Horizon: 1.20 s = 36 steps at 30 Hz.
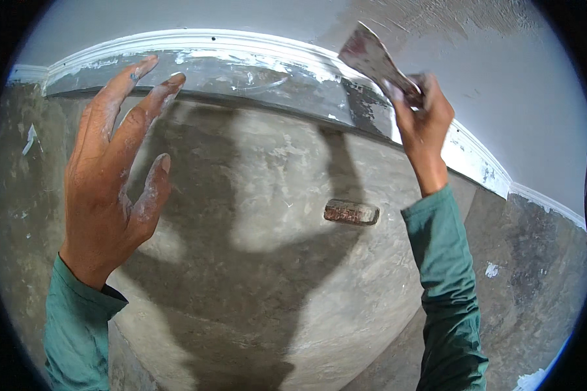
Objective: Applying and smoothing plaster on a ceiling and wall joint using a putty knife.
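Note:
My left hand, dusted with white, is raised with its fingers apart and holds nothing; its fingertips are near the grey band under the white moulding. Up at the right, my right hand grips a putty knife by its handle, the wide stained blade pointing up and left over the moulding and ceiling edge; whether the blade touches them I cannot tell. White smears lie along the band, with a darker patch near the right hand.
A grey plastered wall fills the middle, carrying my shadow and a small recess showing reddish material. The ceiling has a rough patch at the top. Side walls meet the middle wall at both sides.

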### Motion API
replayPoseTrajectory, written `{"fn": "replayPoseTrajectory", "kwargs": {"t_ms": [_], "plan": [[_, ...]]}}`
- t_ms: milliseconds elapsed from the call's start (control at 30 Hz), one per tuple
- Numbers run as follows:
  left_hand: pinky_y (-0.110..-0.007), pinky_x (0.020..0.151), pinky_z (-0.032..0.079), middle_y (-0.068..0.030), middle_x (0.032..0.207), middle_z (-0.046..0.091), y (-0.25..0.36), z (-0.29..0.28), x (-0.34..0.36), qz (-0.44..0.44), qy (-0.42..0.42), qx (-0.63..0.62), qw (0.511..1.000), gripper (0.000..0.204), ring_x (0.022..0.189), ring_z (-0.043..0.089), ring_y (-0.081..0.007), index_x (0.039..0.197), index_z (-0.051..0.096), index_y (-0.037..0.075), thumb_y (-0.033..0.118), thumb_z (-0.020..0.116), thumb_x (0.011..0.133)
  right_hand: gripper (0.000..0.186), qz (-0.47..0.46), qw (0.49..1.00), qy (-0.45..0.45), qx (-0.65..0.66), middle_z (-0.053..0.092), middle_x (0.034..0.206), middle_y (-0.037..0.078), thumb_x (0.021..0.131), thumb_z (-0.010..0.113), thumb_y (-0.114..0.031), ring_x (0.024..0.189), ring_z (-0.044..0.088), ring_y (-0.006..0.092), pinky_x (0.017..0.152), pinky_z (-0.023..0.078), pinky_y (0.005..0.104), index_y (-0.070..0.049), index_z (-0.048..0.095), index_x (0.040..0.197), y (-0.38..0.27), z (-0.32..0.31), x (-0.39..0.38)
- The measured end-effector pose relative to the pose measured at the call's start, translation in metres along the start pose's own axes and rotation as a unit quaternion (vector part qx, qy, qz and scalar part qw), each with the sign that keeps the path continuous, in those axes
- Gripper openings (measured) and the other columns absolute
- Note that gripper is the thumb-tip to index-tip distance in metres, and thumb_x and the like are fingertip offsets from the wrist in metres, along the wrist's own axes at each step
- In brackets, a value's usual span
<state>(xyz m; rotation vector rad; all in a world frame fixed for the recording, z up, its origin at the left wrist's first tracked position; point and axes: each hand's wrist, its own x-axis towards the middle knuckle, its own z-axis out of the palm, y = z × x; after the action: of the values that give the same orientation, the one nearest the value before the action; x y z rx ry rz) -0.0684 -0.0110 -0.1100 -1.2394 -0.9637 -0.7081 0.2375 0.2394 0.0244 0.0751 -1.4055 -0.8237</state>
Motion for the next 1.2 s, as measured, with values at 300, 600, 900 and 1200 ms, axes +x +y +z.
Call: {"fn": "replayPoseTrajectory", "kwargs": {"t_ms": [300, 600, 900, 1200], "plan": [[-0.055, 0.114, 0.047, -0.0222, 0.159, 0.038, 0.009, -0.005, -0.014, -0.044, -0.04, -0.001, 0.998, 0.067, 0.142, 0.048, -0.041, 0.15, 0.048, 0.013, -0.005, 0.059, 0.087, 0.027, 0.033, 0.998, 0.041, -0.04, 0.062, 0.074, 0.011, 0.085, 0.08, -0.013, 0.065, 0.06, 0.0183, 0.063, 0.05, 0.0321, -0.003, 0.056, 0.091, 0.024, -0.003, 0.001], [-0.058, 0.12, 0.037, -0.0216, 0.159, 0.041, 0.007, -0.003, -0.016, -0.067, -0.044, 0.011, 0.997, 0.071, 0.147, 0.04, -0.0417, 0.15, 0.049, 0.014, -0.006, 0.06, 0.083, 0.021, 0.057, 0.997, 0.019, -0.038, 0.065, 0.076, 0.006, 0.086, 0.081, -0.006, 0.07, 0.063, 0.0103, 0.066, 0.054, 0.0261, 0.0, 0.062, 0.092, 0.016, -0.062, -0.015], [-0.052, 0.122, 0.04, -0.0096, 0.162, 0.04, 0.018, 0.002, 0.076, 0.011, 0.065, 0.048, 0.997, 0.083, 0.149, 0.039, -0.0355, 0.152, 0.048, 0.022, -0.01, 0.067, 0.078, 0.026, -0.006, 0.999, 0.03, 0.018, 0.065, 0.074, 0.007, 0.085, 0.084, -0.011, 0.068, 0.061, 0.0092, 0.066, 0.053, 0.0263, 0.001, 0.061, 0.09, 0.007, -0.05, 0.038], [-0.051, 0.123, 0.04, -0.0075, 0.162, 0.041, 0.035, -0.006, 0.093, 0.046, 0.093, 0.033, 0.994, 0.088, 0.149, 0.038, -0.0338, 0.15, 0.049, 0.023, -0.013, 0.07, 0.072, 0.023, 0.044, 0.993, 0.103, -0.023, 0.065, 0.073, 0.005, 0.086, 0.08, -0.008, 0.07, 0.061, 0.0073, 0.067, 0.052, 0.0244, 0.0, 0.059, 0.088, 0.031, -0.071, 0.023]]}}
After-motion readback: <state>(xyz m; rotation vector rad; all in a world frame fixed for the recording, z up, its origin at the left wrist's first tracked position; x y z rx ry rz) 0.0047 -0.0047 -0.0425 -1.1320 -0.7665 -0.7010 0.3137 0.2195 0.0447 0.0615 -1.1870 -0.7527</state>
